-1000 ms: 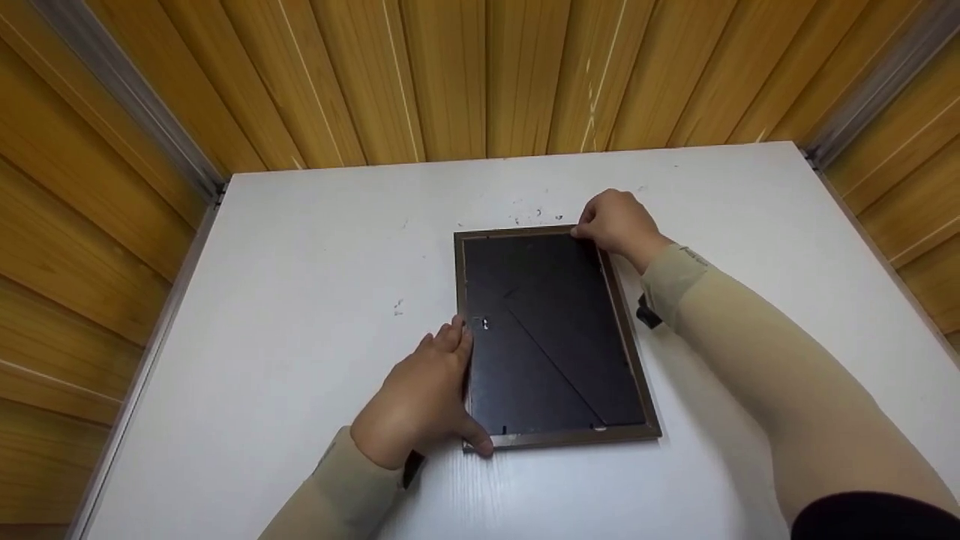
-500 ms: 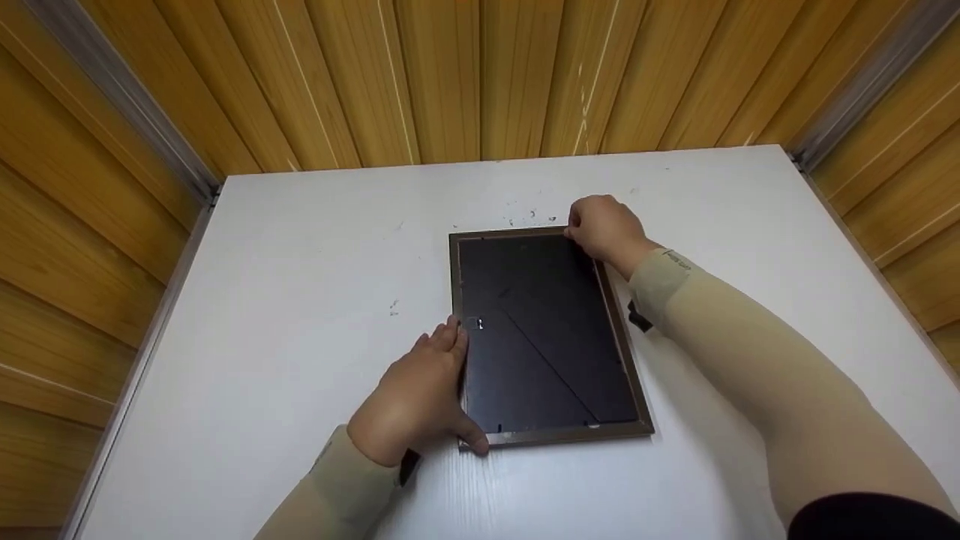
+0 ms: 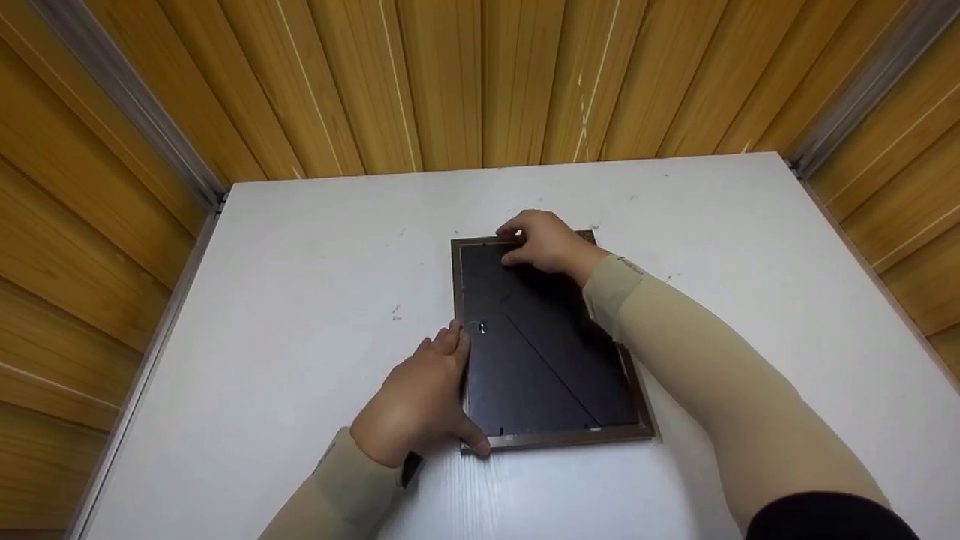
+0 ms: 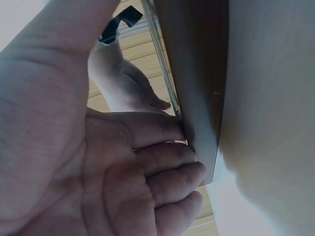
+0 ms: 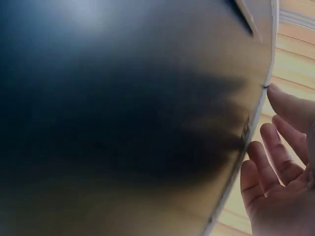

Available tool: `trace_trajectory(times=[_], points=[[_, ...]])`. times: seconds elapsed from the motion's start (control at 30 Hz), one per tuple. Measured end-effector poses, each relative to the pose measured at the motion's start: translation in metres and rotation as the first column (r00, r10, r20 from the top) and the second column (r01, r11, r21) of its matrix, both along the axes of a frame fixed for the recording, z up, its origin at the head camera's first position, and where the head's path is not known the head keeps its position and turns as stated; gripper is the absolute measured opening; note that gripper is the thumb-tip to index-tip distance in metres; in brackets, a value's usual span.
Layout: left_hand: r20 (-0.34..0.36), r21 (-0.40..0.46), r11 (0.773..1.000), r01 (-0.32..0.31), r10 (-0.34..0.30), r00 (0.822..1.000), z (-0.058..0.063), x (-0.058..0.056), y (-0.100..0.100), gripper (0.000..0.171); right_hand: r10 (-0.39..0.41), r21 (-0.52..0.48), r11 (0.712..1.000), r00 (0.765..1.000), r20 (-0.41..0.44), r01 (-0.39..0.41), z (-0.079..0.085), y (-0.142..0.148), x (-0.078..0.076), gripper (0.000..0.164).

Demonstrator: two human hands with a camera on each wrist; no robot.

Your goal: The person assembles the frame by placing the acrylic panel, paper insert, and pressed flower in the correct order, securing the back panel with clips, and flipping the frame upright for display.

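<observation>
A picture frame (image 3: 645,405) with a thin brown rim lies with its back up on the white table. Its black backing board (image 3: 525,367) shows the slanting line of a stand, small dark tabs by the rim and a little metal hanger (image 3: 482,327) on the left. My left hand (image 3: 420,397) rests against the frame's lower left, fingers straight along the side and thumb at the bottom corner. In the left wrist view, those fingertips touch the frame's side (image 4: 202,98). At the far edge, my right hand (image 3: 547,244) holds nothing, thumb and fingers apart; contact there cannot be made out.
The white table (image 3: 300,262) bears several small dark scuffs near the frame. Wood-patterned panels (image 3: 450,82) stand at the back and both sides, with grey metal rails (image 3: 142,97) in the corners. My right forearm crosses over the frame's right edge.
My right hand has left the far right corner, where its fingers were pinched together, and moved left along the top edge with fingers spread. My left hand and the frame stay put.
</observation>
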State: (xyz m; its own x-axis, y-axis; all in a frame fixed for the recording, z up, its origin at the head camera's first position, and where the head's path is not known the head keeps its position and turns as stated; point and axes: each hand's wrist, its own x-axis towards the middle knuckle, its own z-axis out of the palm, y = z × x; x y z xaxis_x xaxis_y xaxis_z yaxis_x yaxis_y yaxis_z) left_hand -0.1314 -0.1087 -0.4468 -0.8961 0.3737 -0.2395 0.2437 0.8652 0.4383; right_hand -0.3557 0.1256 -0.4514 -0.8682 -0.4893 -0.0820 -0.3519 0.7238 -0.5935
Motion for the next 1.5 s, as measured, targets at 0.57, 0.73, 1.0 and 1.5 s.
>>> trace_trajectory(times=[0.57, 0.73, 1.0, 1.5], points=[[0.011, -0.023, 1.000, 0.017, -0.017, 1.000, -0.002, -0.002, 0.002, 0.160, 0.123, 0.060, 0.990, 0.992, 0.028, -0.125, -0.003, -0.009, -0.006, 0.044], [0.005, -0.022, 1.000, 0.016, -0.016, 1.000, -0.003, -0.001, 0.001, 0.159, 0.194, 0.081, 0.978, 0.981, 0.011, -0.195, -0.002, -0.010, -0.011, 0.040], [-0.005, -0.017, 1.000, 0.022, -0.022, 1.000, -0.002, 0.000, -0.002, 0.159, 0.270, 0.104, 0.958, 0.963, -0.022, -0.267, -0.003, -0.008, -0.016, 0.039], [0.020, -0.001, 1.000, 0.005, -0.005, 1.000, 0.000, -0.001, -0.002, 0.158, 0.285, 0.187, 0.944, 0.957, -0.047, -0.272, 0.009, -0.015, -0.015, 0.043]])
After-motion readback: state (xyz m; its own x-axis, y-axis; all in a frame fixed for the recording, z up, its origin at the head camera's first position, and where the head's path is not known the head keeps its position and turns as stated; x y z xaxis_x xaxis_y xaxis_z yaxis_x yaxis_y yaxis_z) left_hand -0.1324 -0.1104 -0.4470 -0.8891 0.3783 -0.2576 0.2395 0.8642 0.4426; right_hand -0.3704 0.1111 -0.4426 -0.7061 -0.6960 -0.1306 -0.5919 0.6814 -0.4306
